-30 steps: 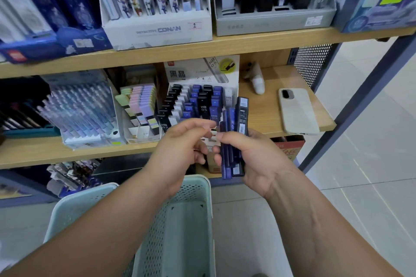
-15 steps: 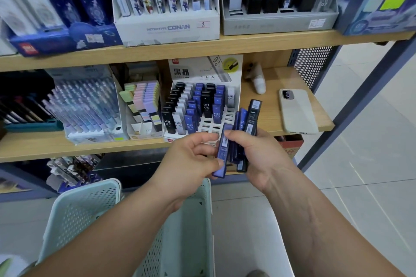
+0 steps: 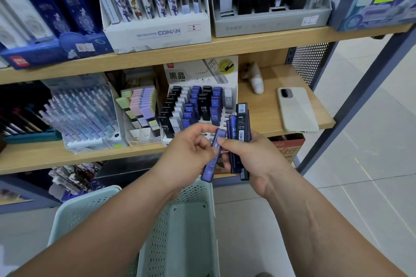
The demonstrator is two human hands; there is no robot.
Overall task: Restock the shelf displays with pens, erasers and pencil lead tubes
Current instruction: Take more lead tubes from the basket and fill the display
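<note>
My right hand (image 3: 252,159) grips a bundle of blue and black pencil lead tubes (image 3: 239,128), held upright in front of the middle shelf. My left hand (image 3: 189,148) pinches one blue lead tube (image 3: 213,159), tilted and fanned out from the bundle's left side; my right thumb also rests on it. Just behind the hands stands the white lead tube display (image 3: 198,105), with rows of black, white and blue tubes and some bare slots at its front right. An eraser display (image 3: 141,114) with pastel erasers and a tray of pens (image 3: 83,112) stand to its left.
A pale green perforated basket (image 3: 180,220) sits below my forearms. A phone (image 3: 297,110) in a light case lies on the shelf's right end, near a small white object (image 3: 256,83). The upper shelf (image 3: 225,45) carries several boxed pen displays. A grey shelf post (image 3: 360,87) slants down on the right.
The hands and bundle have dropped slightly away from the display. My left hand has drawn one blue tube partly out of the bundle, so it now tilts down to the left.
</note>
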